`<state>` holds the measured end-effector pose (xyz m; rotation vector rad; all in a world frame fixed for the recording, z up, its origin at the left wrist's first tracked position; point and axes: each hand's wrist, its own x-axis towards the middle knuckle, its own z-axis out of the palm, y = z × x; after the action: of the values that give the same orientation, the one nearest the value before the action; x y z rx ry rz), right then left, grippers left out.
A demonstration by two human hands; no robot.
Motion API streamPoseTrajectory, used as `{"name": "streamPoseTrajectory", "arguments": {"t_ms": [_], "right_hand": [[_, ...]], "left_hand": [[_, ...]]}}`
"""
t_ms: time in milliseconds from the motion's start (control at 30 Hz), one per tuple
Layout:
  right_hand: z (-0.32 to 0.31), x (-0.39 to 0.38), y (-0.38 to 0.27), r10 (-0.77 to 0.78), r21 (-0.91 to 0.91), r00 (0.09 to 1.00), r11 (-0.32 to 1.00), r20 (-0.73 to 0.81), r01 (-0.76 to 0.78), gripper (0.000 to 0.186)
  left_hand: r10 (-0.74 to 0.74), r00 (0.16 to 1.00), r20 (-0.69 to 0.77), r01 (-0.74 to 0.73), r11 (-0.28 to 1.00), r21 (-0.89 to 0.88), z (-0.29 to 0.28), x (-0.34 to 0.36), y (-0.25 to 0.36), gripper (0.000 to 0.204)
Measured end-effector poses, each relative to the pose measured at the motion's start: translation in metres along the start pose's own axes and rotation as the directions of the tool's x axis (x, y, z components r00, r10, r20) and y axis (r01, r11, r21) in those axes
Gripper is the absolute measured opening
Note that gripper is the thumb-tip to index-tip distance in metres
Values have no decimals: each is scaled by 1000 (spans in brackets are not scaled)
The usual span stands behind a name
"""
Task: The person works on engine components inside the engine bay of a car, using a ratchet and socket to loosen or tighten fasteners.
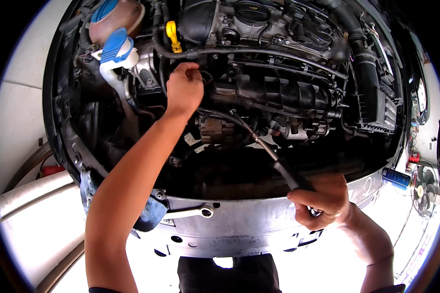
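Note:
Over the engine bay my left hand point(185, 90) reaches in beside the black intake manifold point(278, 93), just below the yellow dipstick handle point(171, 32). Its fingers are curled together, and whatever lies between them is hidden. My right hand point(325, 200) is closed around a black-handled tool with a long metal shaft point(265, 146), above the front crossmember. The shaft slants up and left, and its tip meets the area under the manifold's lower edge. Exactly what the tip sits on is too small to tell.
On the metal front crossmember point(259, 217) lie a combination wrench point(188, 213) and a blue cloth point(152, 215). A coolant tank point(117, 22) and a blue-capped filler neck point(117, 46) stand at the left. A blue can point(396, 178) and a fan point(424, 190) are at right.

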<state>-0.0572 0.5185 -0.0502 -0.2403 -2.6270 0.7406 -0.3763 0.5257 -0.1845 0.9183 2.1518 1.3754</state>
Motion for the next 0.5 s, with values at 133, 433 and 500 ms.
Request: {"name": "streamPoseTrajectory", "arguments": {"t_ms": [133, 433, 500], "right_hand": [[-23, -5, -37, -52, 13, 997, 999, 62, 51, 23], [2, -35, -176, -216, 454, 956, 885, 201, 104, 51], [18, -40, -208, -230, 535, 941, 842, 249, 65, 38]], "left_hand": [[-102, 995, 20, 103, 990, -95, -41, -91, 48, 27], [-550, 809, 207, 40, -300, -953, -161, -287, 121, 30], [-698, 708, 110, -89, -242, -966, -190, -346, 108, 29]]}}
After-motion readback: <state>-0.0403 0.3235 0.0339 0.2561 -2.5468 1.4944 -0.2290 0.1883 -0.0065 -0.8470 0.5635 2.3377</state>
